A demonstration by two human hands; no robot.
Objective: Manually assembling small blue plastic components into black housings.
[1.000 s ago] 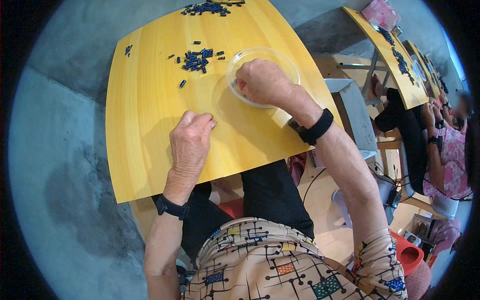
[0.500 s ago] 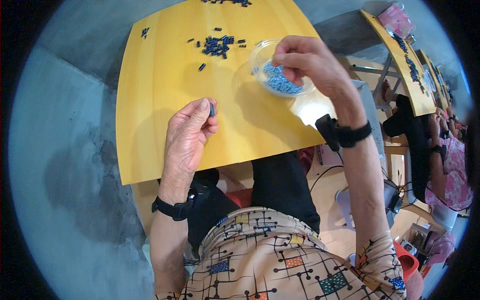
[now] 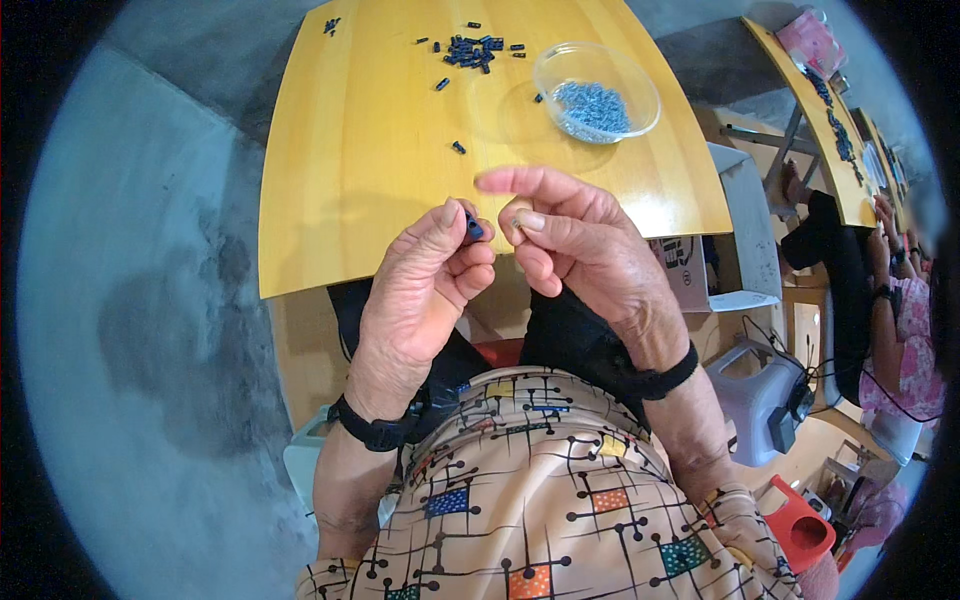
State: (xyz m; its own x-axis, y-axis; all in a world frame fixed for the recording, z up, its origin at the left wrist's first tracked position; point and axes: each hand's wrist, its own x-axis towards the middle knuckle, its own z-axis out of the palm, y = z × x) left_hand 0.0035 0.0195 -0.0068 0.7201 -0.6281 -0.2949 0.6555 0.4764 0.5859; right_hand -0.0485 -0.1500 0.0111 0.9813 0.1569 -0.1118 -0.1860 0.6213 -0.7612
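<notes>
My left hand (image 3: pixel 422 275) pinches a small dark blue block with a hole in it (image 3: pixel 473 230) between thumb and fingers, above the table's near edge. Close beside it on the right, my right hand (image 3: pixel 605 255) holds a tiny metal piece, apparently a screw (image 3: pixel 518 226), between thumb and forefinger. The two pieces are near each other but apart. Beyond my hands, a single dark block (image 3: pixel 458 147) lies on the yellow table (image 3: pixel 350 170). Farther off is a loose pile of similar blocks (image 3: pixel 472 52). A clear round bowl (image 3: pixel 645 115) contains many tiny bluish metal pieces (image 3: pixel 593 108).
A few more dark bits (image 3: pixel 332 25) lie at the table's far left. A grey wall (image 3: pixel 150 250) runs along the left. To the right stand an open box (image 3: pixel 745 235), a pale plastic stool (image 3: pixel 745 395) and another table (image 3: pixel 850 170), where a person in pink (image 3: pixel 905 330) sits.
My right hand has come back from over the bowl to beside my left hand, with a tiny metal piece in its fingers. The view has shifted, and a lone block shows beyond my hands.
</notes>
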